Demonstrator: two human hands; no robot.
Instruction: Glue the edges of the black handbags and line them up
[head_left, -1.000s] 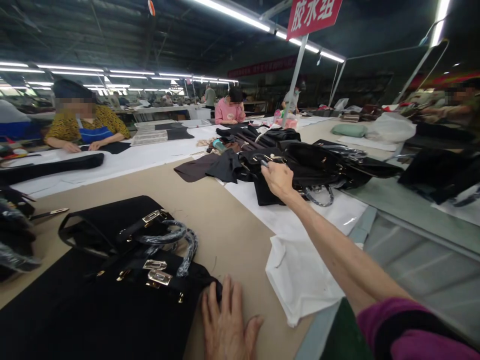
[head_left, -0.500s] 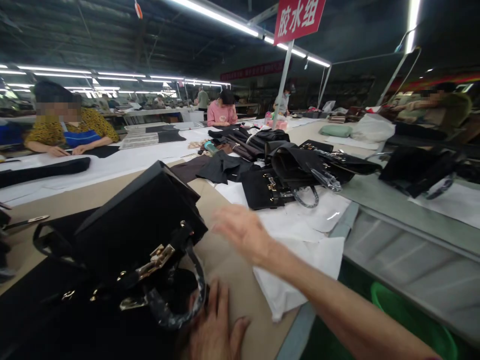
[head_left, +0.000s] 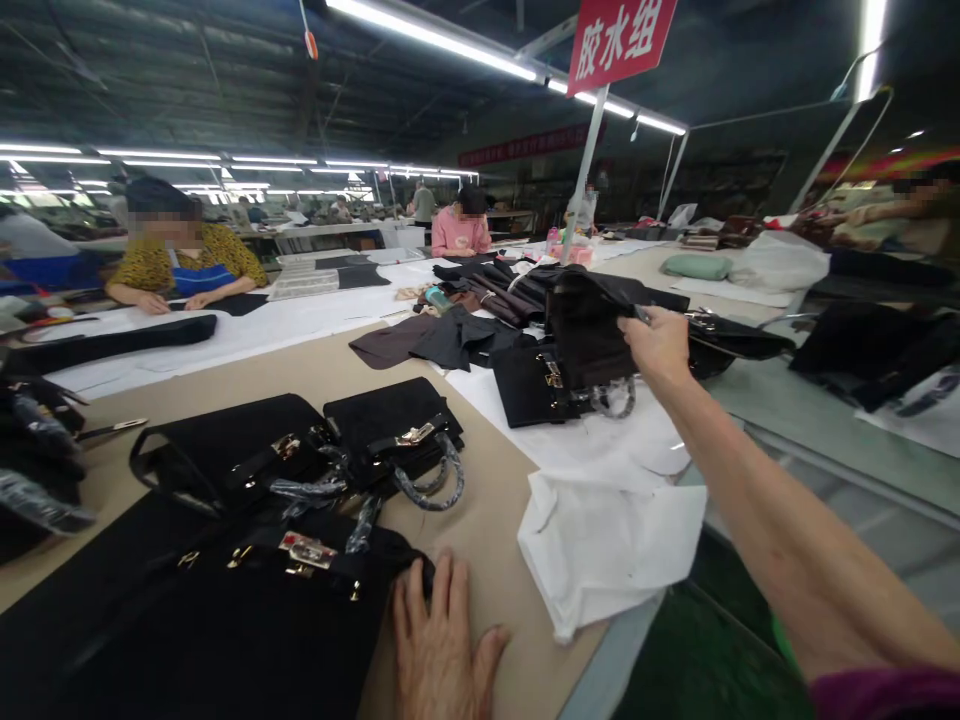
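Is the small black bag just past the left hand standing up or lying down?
Lying down. The bag is on its side, with its wrapped handles flopped onto the table.

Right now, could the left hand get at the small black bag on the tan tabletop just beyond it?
Probably yes: the left hand lies palm down nearby, and bare tan tabletop shows between its fingertips and the plastic-wrapped handle of the small black bag.
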